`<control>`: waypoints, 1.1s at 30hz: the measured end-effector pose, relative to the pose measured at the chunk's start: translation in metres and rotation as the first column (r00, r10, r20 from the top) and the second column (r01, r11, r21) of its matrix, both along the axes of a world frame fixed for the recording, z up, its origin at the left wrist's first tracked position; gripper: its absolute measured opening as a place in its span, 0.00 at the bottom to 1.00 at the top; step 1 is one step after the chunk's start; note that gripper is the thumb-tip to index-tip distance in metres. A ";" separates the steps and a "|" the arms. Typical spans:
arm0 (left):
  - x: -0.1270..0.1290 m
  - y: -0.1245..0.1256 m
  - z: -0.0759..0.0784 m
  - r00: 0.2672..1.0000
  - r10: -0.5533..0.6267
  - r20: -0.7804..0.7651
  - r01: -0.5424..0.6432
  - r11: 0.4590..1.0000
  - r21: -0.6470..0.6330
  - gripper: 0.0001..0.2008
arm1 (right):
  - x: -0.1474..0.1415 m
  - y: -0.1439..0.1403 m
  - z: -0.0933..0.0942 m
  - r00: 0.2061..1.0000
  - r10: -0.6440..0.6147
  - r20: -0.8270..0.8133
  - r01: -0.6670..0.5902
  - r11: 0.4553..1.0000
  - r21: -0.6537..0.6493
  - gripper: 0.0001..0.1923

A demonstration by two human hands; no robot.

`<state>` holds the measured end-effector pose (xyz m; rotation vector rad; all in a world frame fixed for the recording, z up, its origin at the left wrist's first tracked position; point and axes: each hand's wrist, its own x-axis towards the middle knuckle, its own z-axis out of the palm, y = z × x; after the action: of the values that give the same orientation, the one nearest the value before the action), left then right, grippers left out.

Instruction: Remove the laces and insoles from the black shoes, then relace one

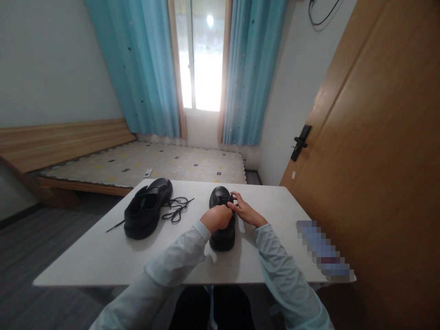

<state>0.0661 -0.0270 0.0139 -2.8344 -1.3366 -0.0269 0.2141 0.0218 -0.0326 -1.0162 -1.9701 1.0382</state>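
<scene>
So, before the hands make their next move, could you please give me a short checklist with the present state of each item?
1. Shoe at the hands sits sole down on the table: ok.
2. Left hand over that shoe: ok.
3. Right hand at its right side: ok.
4. Lace pinched in the fingers: cannot tell; the hands hide too much.
5. Other shoe clear of the hands: ok, it stands apart to the left.
6. Lace beside the other shoe gathered up: not ok, it spreads loose on the table.
</scene>
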 end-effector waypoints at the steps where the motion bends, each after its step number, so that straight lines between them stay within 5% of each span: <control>1: 0.000 -0.003 0.002 0.999 0.027 -0.017 -0.027 1.000 0.009 0.13 | 0.000 0.000 0.000 1.000 0.001 0.001 -0.001 1.000 0.007 0.31; 9: -0.003 -0.022 0.016 0.980 0.190 0.054 -0.192 0.980 0.043 0.13 | -0.001 0.003 -0.005 1.000 -0.021 0.021 0.019 0.998 0.063 0.33; 17: 0.002 -0.038 0.032 0.906 0.408 0.111 -0.421 0.898 0.130 0.10 | -0.001 0.001 -0.002 0.999 0.009 0.036 -0.011 0.998 0.058 0.34; 24: 0.007 -0.042 0.039 0.906 0.402 0.131 -0.421 0.888 0.188 0.16 | 0.000 0.006 -0.009 1.000 0.014 0.027 -0.017 0.993 0.120 0.32; 33: -0.001 -0.042 0.040 0.916 0.374 0.147 -0.392 0.913 0.117 0.09 | 0.000 0.008 -0.012 0.999 -0.014 0.031 0.011 0.994 0.111 0.34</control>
<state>0.0647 -0.0690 0.0534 -2.4391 -1.8124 -0.2859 0.2137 0.0298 -0.0444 -0.9887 -2.0204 0.9007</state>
